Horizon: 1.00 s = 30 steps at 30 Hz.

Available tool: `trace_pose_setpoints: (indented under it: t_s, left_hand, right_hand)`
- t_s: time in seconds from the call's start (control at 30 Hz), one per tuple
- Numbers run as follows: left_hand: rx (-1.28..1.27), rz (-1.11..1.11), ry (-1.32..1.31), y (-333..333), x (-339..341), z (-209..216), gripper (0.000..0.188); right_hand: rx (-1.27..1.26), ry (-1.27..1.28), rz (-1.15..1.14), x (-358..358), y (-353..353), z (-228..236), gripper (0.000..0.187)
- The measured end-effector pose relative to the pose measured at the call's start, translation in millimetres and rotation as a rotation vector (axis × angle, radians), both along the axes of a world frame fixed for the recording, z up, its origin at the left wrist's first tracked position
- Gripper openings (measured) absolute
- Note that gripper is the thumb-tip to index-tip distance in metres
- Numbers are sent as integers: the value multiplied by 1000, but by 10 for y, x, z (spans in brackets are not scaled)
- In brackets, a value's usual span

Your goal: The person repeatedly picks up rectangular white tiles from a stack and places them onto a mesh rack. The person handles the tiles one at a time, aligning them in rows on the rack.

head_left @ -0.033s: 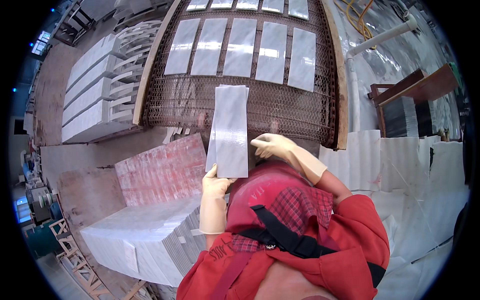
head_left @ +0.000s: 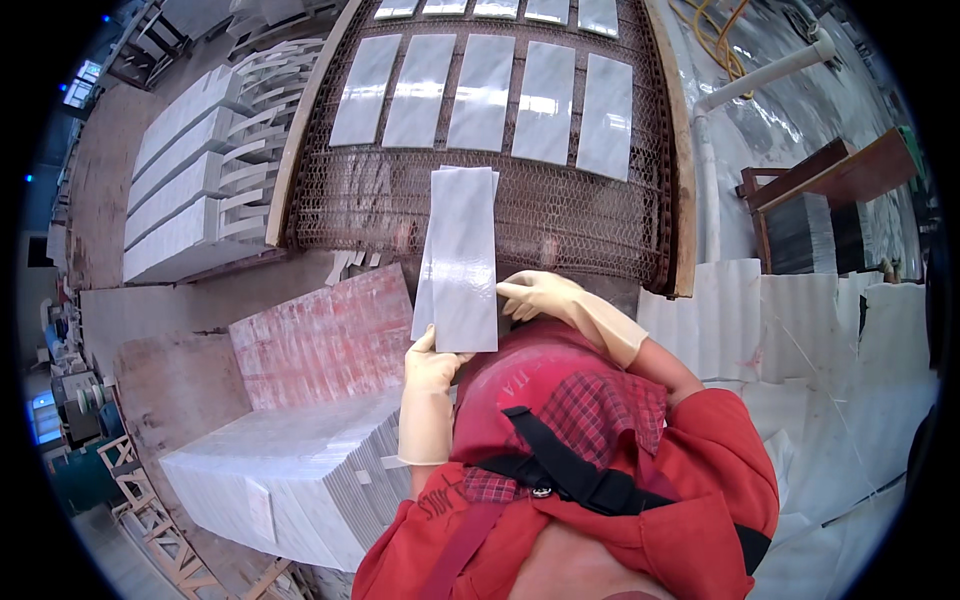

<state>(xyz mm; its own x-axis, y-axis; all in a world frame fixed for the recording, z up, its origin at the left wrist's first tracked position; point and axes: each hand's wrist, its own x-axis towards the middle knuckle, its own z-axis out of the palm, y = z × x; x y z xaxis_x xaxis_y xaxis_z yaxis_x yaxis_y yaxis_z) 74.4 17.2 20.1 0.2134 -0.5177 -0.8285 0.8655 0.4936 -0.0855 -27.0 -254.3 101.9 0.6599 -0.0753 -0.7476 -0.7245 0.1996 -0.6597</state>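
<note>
Two pale grey polished stone tiles (head_left: 463, 255), one on top of the other and slightly fanned, are in front of me. Their far ends reach over the near part of the mesh belt. My left hand (head_left: 432, 368), in a cream rubber glove, grips the near left corner, thumb on top and fingers underneath. My right hand (head_left: 545, 298), gloved alike, is at the tiles' right edge with its fingers loosely bent and slightly apart, the fingertips touching or almost touching the edge. Beyond, a row of similar tiles (head_left: 481, 95) lies on the mesh belt (head_left: 400, 190).
Wooden rails (head_left: 683, 220) flank the belt. A block of stacked tiles (head_left: 280, 460) stands at my near left, beside a red-stained board (head_left: 320, 340). More white slabs (head_left: 190, 170) are stacked at far left. White sheeting (head_left: 800, 330) and a pipe (head_left: 708, 180) are on the right.
My right hand has shifted slightly left, up to the tiles' right edge. The tile row on the belt has moved very slightly away from me. My left hand keeps its grip.
</note>
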Motion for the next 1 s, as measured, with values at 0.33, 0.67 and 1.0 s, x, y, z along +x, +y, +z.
trace_pose_setpoints:
  t_s: [0.33, 0.67, 1.0]
  left_hand:
    - [94, -40, -9, -102, -50, -136, 36]
    - [140, 46, -4, -15, 74, 136, 41]
    - [139, 36, 56, -205, 231, 203, 65]
  right_hand:
    - [262, -67, -298, 94, 471, -166, 51]
    - [21, 51, -319, -271, -305, -116, 35]
    - [-37, 85, -172, 81, -376, 310, 40]
